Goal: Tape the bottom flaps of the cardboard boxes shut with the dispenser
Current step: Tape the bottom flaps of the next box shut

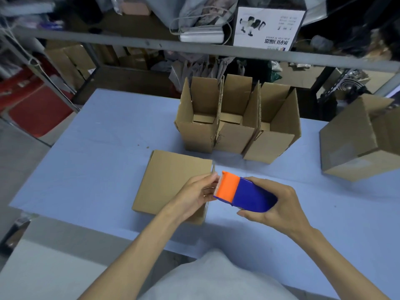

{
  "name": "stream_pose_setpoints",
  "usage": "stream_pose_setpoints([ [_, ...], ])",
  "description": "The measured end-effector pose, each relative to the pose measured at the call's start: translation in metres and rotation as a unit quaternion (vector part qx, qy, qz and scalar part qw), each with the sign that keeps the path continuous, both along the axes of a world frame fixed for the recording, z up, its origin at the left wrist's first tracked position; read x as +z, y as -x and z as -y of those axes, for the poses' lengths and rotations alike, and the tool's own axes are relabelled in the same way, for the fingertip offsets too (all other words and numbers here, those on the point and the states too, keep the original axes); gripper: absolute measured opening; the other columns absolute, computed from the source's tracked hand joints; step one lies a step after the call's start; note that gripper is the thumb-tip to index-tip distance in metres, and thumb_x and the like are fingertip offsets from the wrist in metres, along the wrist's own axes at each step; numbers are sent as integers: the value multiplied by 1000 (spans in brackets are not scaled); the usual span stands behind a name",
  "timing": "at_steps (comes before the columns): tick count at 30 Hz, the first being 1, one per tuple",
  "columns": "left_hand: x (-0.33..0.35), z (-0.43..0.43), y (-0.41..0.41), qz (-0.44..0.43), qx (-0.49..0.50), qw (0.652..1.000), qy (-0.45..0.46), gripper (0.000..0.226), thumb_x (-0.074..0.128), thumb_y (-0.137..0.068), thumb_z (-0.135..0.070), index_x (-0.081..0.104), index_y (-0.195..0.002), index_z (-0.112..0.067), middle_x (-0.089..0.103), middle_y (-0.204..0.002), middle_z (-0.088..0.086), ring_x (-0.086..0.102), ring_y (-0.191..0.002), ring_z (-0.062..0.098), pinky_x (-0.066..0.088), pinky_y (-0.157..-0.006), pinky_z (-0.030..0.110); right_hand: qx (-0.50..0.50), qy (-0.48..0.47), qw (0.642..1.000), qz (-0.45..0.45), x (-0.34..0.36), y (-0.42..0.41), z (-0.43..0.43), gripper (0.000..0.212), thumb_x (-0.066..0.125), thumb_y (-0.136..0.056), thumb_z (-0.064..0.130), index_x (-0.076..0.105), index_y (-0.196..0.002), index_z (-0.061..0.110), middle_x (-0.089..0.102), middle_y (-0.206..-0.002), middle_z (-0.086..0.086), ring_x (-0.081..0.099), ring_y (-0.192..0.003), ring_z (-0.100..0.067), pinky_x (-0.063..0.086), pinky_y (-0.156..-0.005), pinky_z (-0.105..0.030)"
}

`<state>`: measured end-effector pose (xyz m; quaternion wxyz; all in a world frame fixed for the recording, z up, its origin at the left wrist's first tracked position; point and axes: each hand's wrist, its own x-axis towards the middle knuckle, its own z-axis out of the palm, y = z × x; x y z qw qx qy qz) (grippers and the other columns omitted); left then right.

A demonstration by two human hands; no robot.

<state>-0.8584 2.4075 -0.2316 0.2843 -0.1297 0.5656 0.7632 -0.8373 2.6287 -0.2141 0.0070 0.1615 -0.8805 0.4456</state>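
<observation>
Head cam from where I'm sitting: right hand (275, 204) is wrapped around the blue body of the tape dispenser (249, 192), held just above the pale blue table (97, 148). Left hand (195, 192) pinches at its orange toothed end. A closed box (171, 180) lies right under the left hand, three open boxes (236, 126) stand in a row behind it, and a bigger box (352, 141) sits off to the right.

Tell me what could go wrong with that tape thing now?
The fingers of the left hand sit right at the toothed orange edge of the dispenser, so they might get scratched. The box lies close to the near edge of the table, so a hard push could slide it off.
</observation>
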Motion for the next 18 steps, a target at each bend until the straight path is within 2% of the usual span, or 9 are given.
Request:
stream_pose_setpoints([
  [3,5,3,-1,-12,-25,999,-41,24,49,-99,-23,64,-110,-8,63,-102,10,59,-89,16,47,-80,27,-5,30,1000,0,1,1,1,77,91,-49,46,65,-116,19,68,-108,12,65,-94,-6,57,-72,-27],
  [5,7,2,-1,-15,-30,999,-42,19,50,-98,-11,63,-111,-5,65,-101,10,62,-88,15,52,-76,22,0,47,999,-5,3,1,3,76,90,-50,47,63,-117,23,67,-109,16,64,-96,-4,55,-72,-20],
  [7,9,2,-1,-3,-22,999,-32,18,50,-98,-8,63,-110,-4,66,-99,10,62,-89,16,54,-74,21,7,60,998,-5,7,1,5,75,89,-51,47,60,-118,29,64,-110,22,62,-98,-2,52,-72,-13],
  [10,14,8,2,11,-36,999,-27,27,52,-96,-23,63,-113,-6,66,-98,8,61,-88,14,52,-75,22,7,76,997,7,11,4,4,74,90,-51,44,56,-117,40,64,-107,28,62,-100,-3,51,-70,-10],
  [12,18,15,6,65,-8,995,-76,35,50,-94,-34,68,-104,-6,67,-93,8,65,-81,14,55,-70,22,4,83,997,7,11,5,1,73,90,-50,43,56,-116,43,64,-108,28,62,-100,-4,51,-69,-10],
  [14,21,21,8,86,2,992,-87,38,49,-97,-35,74,-90,-8,69,-90,10,67,-78,17,56,-67,24,3,77,997,9,12,6,-1,75,90,-49,41,56,-116,41,64,-106,28,62,-99,-3,52,-69,-11],
  [16,22,20,9,20,-43,998,38,22,59,-94,-24,75,-89,-12,70,-90,10,66,-81,17,56,-72,25,15,59,998,7,11,5,0,75,91,-49,43,59,-117,35,65,-108,25,63,-97,-3,54,-70,-15],
  [18,21,14,5,-44,-53,984,167,10,67,-89,-13,74,-93,-8,71,-89,15,65,-81,21,56,-79,34,29,32,999,1,8,5,3,76,90,-50,49,62,-118,27,67,-108,18,64,-95,-5,56,-70,-22],
])
